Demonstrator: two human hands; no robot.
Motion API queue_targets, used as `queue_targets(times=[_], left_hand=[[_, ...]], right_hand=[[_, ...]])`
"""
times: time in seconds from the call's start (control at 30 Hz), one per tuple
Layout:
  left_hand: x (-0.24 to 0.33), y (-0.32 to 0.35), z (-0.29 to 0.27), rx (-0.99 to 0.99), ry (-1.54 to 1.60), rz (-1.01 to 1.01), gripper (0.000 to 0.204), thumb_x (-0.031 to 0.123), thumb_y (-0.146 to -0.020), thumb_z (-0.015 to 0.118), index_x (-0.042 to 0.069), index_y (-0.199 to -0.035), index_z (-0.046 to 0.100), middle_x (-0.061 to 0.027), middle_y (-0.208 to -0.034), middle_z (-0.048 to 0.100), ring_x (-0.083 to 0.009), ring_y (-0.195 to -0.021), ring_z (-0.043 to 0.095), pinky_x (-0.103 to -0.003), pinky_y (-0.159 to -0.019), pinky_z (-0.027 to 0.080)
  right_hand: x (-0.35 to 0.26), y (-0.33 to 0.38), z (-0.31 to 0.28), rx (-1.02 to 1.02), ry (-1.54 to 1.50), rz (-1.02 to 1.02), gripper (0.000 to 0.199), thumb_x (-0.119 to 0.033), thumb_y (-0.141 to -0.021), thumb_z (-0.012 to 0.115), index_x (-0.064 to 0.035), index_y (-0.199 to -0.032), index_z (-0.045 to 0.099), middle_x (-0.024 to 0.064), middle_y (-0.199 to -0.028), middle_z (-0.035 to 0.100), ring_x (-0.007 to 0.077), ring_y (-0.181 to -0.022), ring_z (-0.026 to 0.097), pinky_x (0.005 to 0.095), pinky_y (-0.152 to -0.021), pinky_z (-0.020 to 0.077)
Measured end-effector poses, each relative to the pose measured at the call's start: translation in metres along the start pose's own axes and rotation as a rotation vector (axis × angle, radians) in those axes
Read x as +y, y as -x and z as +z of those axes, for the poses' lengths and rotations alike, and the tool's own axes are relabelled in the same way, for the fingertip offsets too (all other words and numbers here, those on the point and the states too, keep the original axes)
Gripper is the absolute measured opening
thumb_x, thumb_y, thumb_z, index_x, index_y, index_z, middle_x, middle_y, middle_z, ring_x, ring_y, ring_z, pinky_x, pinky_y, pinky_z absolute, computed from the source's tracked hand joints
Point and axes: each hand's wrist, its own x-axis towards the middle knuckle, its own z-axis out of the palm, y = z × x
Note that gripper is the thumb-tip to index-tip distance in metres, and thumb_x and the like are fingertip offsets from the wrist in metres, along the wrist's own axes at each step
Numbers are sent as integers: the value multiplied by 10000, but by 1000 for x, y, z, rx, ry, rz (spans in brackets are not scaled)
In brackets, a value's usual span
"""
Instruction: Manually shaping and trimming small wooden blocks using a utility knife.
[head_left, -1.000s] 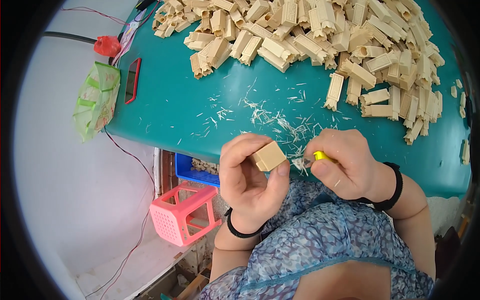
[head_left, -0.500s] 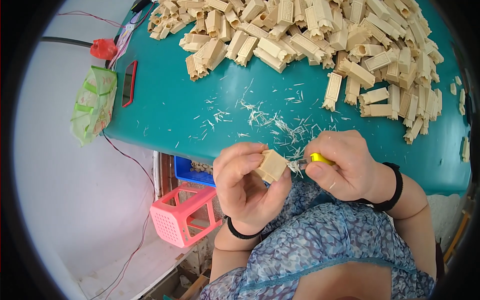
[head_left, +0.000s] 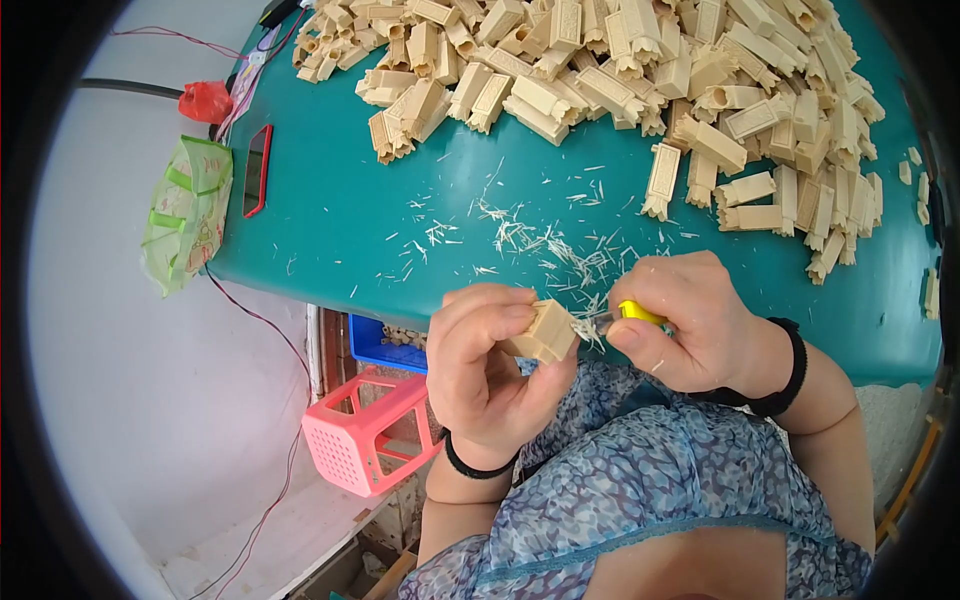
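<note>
My left hand (head_left: 490,365) grips a cream-coloured, box-shaped carved piece (head_left: 547,332) by its sides, with a flat end turned up toward me. In my right hand (head_left: 690,320) is a yellow-handled utility knife (head_left: 638,313). Its short blade points left, close to the piece; whether it touches cannot be made out. Thin pale shavings (head_left: 545,243) are scattered over the green tabletop (head_left: 340,240) just beyond both hands, and a few cling near the blade. Both hands are held at the table's near edge, above my lap.
A large heap of similar cream pieces (head_left: 720,110) covers the table's far and right side. At the left lie a red-edged phone (head_left: 258,170) and a green-and-clear plastic bag (head_left: 187,215). Below the edge are a blue bin (head_left: 372,342) and a pink stool (head_left: 345,440).
The piece has turned slightly in my left hand, so more of its side shows. My right hand and the knife have shifted a little to the left.
</note>
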Motion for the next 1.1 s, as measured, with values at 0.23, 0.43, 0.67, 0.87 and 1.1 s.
queue_targets(times=[0.23, 0.43, 0.67, 0.87, 1.1], left_hand=[[0, 2, 0, -43, 74, -51, 409, -42, -576, 708, 19, -929, 511, -116, -882, 538, -219, -769, 554, -293, -661, 442], [4, 2, -1, -60, 149, -198, 396, -47, -581, 704, 19, -922, 513, -113, -876, 555, -213, -773, 555, -294, -668, 447], [14, 2, 1, -378, 406, -191, 301, -6, -603, 705, 13, -869, 565, -120, -865, 592, -227, -777, 569, -307, -671, 452], [6, 1, -9, -234, 381, -220, 332, -52, -607, 693, -26, -903, 547, -128, -919, 560, -192, -802, 550, -280, -689, 448], [5, 1, -7, -160, 426, -268, 335, -51, -613, 694, -28, -909, 539, -136, -918, 551, -193, -806, 548, -275, -687, 450]], right_hand=[[3, 0, 1, 25, 35, -40, 220, -242, -777, 622, -63, -693, 527, 59, -556, 487, 223, -454, 499, 306, -386, 369], [5, -1, -1, 6, 71, -49, 214, -239, -768, 628, -64, -690, 534, 59, -563, 495, 221, -455, 498, 305, -390, 374], [12, -8, -10, 84, 39, 220, 238, -239, -806, 596, -42, -694, 526, 94, -558, 473, 242, -459, 479, 314, -414, 372], [0, -4, -13, -64, -62, 84, 228, -247, -807, 585, -45, -710, 542, 96, -584, 483, 262, -492, 491, 310, -436, 378], [1, -5, -8, -64, -1, -81, 204, -236, -742, 650, -68, -698, 545, 55, -577, 511, 235, -469, 507, 296, -407, 383]])
